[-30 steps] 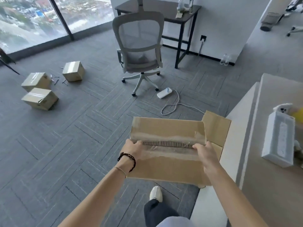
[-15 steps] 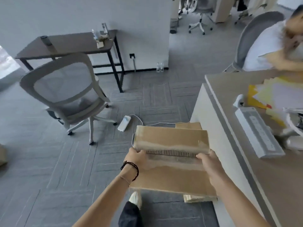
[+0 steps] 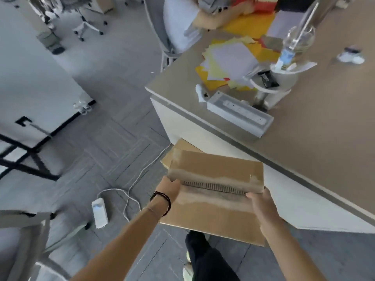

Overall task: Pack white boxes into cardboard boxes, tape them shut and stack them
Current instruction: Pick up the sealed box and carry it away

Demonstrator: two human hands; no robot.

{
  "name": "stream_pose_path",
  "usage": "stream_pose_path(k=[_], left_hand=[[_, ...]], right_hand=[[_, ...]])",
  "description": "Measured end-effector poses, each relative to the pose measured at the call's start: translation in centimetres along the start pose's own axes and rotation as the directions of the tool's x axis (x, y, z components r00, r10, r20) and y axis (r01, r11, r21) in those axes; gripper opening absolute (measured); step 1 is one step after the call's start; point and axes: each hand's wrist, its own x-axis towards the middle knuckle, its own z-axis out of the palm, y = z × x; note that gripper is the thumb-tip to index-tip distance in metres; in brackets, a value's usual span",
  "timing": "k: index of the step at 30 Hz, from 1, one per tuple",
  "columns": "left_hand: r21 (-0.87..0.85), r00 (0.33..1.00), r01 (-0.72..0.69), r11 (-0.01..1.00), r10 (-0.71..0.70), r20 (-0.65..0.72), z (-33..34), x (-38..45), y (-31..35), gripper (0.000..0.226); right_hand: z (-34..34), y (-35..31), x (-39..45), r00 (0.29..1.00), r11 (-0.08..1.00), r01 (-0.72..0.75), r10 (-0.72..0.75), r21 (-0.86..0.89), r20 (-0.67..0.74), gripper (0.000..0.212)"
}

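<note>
I hold a brown cardboard box (image 3: pixel 215 171) in front of me at waist height, with worn tape along a corrugated seam facing me. My left hand (image 3: pixel 168 189) grips its left end and my right hand (image 3: pixel 261 205) grips its right end. One flap (image 3: pixel 178 147) sticks out behind the box. The box hangs beside the near corner of a tan table (image 3: pixel 324 122). A long white box (image 3: pixel 239 114) lies on the table near its edge.
Coloured paper sheets (image 3: pixel 231 59), a clear bottle (image 3: pixel 294 43) and a white holder (image 3: pixel 276 86) crowd the table. A seated person (image 3: pixel 182 23) is at its far end. A white power strip (image 3: pixel 100 212) with its cable lies on the grey carpet.
The view has swung right, from the floor and the office chair to the table. The box stays gripped in both hands and is now close to the table's corner.
</note>
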Motion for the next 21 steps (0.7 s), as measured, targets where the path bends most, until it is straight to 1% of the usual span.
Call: stream_pose_path(k=[2, 4, 5, 8, 11, 15, 19, 21], left_hand=[[0.039, 0.999, -0.01, 0.999, 0.009, 0.048, 1.9, 2.4, 1.5, 0.03], [0.065, 0.995, -0.019, 0.998, 0.013, 0.097, 4.0, 5.0, 2.7, 0.031], [0.078, 0.992, -0.03, 0.997, 0.02, 0.127, 5.1, 6.6, 3.0, 0.027], [0.133, 0.979, -0.059, 0.989, 0.031, 0.2, 8.6, 11.2, 3.7, 0.012], [0.18, 0.96, -0.08, 0.98, 0.028, 0.278, 12.8, 16.1, 3.3, 0.011], [0.209, 0.941, -0.028, 0.977, -0.045, 0.336, 17.7, 22.1, 2.0, 0.015], [0.193, 0.923, -0.024, 0.981, -0.052, 0.381, 21.6, 27.4, 0.0, 0.044], [0.155, 0.918, -0.014, 0.988, -0.049, 0.395, 23.5, 29.7, -0.9, 0.047]], right_hand=[[-0.3, 1.5, 1.3, 0.998, 0.997, -0.042, 0.045, 0.068, -0.05, 0.04], [-0.2, 3.2, 3.0, 0.99, 0.991, -0.084, 0.095, 0.107, -0.108, 0.036], [0.0, 3.9, 3.9, 0.982, 0.985, -0.114, 0.131, 0.129, -0.132, 0.034], [0.7, 6.5, 7.5, 0.961, 0.964, -0.174, 0.21, 0.199, -0.18, 0.043], [1.2, 8.8, 11.2, 0.941, 0.941, -0.194, 0.259, 0.279, -0.217, 0.047], [2.1, 11.9, 17.0, 0.931, 0.926, -0.191, 0.276, 0.324, -0.24, 0.054], [3.2, 15.1, 22.4, 0.938, 0.929, -0.162, 0.25, 0.334, -0.241, 0.056], [3.7, 16.6, 24.8, 0.943, 0.928, -0.14, 0.232, 0.345, -0.241, 0.055]])
